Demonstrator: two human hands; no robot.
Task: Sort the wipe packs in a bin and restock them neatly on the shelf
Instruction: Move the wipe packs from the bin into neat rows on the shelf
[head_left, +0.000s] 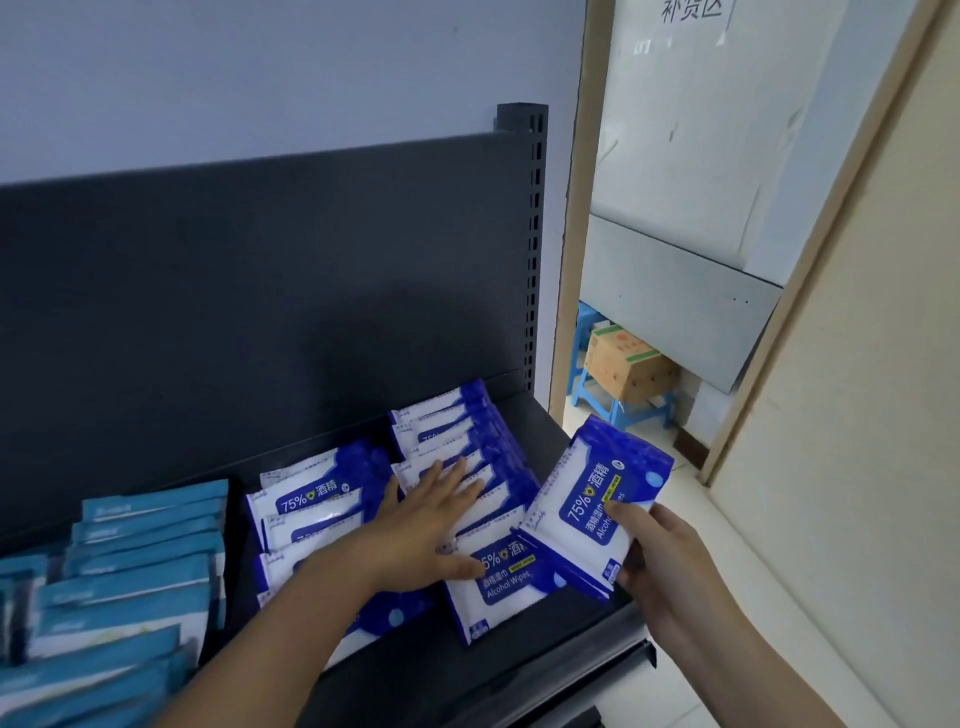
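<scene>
Two rows of blue-and-white alcohol wipe packs lie overlapped on a dark shelf (566, 649): a left row (306, 514) and a right row (467, 431). My left hand (421, 525) lies flat with straight fingers across the right row, the thumb touching the front pack (498, 587). My right hand (660, 551) grips another alcohol wipe pack (602, 493) by its lower corner, holding it tilted just above the shelf's right end, over the front pack's edge.
Teal wipe packs (135, 571) fill the shelf's left part. A dark back panel and slotted upright (530, 249) stand behind. To the right is a doorway with a cardboard box (623, 364) on a blue stool (618, 405). A beige wall (857, 467) is on the right.
</scene>
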